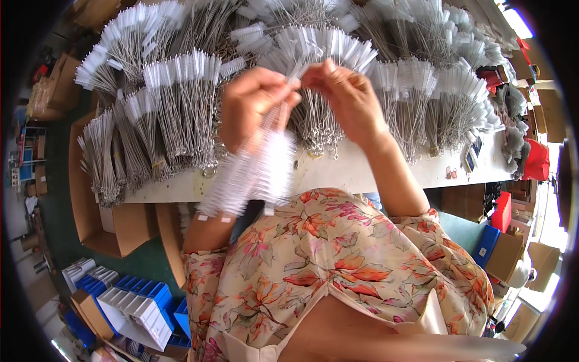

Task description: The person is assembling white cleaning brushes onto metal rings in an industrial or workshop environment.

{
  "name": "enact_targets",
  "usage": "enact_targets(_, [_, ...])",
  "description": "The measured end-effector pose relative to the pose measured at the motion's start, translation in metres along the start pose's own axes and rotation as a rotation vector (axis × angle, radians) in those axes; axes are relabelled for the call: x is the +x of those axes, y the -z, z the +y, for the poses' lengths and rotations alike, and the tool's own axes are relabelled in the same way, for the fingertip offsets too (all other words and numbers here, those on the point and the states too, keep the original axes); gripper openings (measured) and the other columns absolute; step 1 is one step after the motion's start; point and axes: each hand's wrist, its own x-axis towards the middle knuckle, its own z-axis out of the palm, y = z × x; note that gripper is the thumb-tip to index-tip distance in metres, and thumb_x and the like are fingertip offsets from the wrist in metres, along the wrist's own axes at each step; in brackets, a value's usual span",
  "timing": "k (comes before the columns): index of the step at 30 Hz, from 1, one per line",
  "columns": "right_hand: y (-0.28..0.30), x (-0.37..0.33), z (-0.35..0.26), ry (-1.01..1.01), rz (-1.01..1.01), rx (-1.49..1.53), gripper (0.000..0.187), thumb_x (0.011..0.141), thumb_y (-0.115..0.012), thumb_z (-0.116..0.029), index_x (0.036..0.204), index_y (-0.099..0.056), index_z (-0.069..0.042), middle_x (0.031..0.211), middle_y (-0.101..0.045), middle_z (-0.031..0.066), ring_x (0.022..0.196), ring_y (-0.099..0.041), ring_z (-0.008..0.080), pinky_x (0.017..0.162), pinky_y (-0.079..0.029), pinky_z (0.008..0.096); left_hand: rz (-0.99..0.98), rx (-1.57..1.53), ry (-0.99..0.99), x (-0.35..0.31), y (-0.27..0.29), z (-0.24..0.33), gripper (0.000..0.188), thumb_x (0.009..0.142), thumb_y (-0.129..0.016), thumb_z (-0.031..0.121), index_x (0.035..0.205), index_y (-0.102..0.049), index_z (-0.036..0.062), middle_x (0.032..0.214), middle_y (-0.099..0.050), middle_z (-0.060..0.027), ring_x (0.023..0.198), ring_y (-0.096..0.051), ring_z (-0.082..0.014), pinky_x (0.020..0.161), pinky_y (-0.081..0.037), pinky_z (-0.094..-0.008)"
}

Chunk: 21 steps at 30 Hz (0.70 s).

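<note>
Holding a few white-bristled brushes [277, 166] in the left hand [248, 105], closing that grip in a pinch around the wire stems and pointing the bristle ends back over the left forearm. Hovering the right hand [348, 96] just beside, bending the fingers; not managing to tell, through blur, any hold in that grip. Facing bundled brushes [181, 117] on a white tabletop [356, 168].

My left hand [249, 104] grips slender metal-wire brushes with fluffy white bristles [274, 166], my right hand [354, 101] near it, above a white table [344, 172].
</note>
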Motion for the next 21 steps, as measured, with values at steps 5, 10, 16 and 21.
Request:
enact_targets(5, [-0.029,-0.007,0.002,-0.143,-0.035,0.747,0.017,0.092,-0.047,-0.016,0.098,-0.054,-0.002,0.085,-0.060,0.0042,0.073,-0.055,0.0116,0.075,-0.048,0.0281,-0.335,1.033,-0.884,-0.015,0.033,-0.030,0.030,0.066,-0.072,-0.001,0.095,-0.062,0.0029,0.099,-0.053,-0.0090,0.085,-0.054,-0.0197,0.069,-0.049,-0.0278])
enact_targets(10, [-0.018,-0.018,-0.021,-0.274,-0.251,0.332,0.021,0.092,-0.048,-0.018,0.098,-0.058,0.000,0.073,-0.054,-0.0011,0.065,-0.049,0.0087,0.064,-0.043,0.0240,-0.331,0.899,-0.831,-0.004,0.046,0.017,0.044,0.067,-0.077,0.014,0.104,-0.058,0.0018,0.108,-0.049,-0.0107,0.092,-0.050,-0.0203,0.078,-0.044,-0.0312])
enact_targets(16, [-0.047,-0.032,-0.008,-0.127,-0.373,-0.297,0.017,0.090,-0.049,-0.013,0.094,-0.060,0.000,0.078,-0.058,-0.0006,0.070,-0.051,0.0061,0.062,-0.041,0.0210,-0.660,0.668,-0.213,-0.002,0.039,0.016,0.110,0.056,-0.082,0.041,0.136,-0.020,0.0008,0.133,-0.032,-0.0185,0.118,-0.041,-0.0268,0.093,-0.037,-0.0393])
enact_targets(21, [-0.032,-0.035,-0.020,-0.314,-0.443,-0.301,0.017,0.090,-0.051,-0.015,0.087,-0.060,-0.001,0.071,-0.057,-0.0010,0.065,-0.051,0.0051,0.059,-0.042,0.0203,-0.656,0.609,-0.084,-0.010,0.071,0.010,0.042,0.072,-0.072,0.024,0.107,-0.057,0.0057,0.105,-0.058,-0.0077,0.097,-0.056,-0.0191,0.080,-0.047,-0.0313])
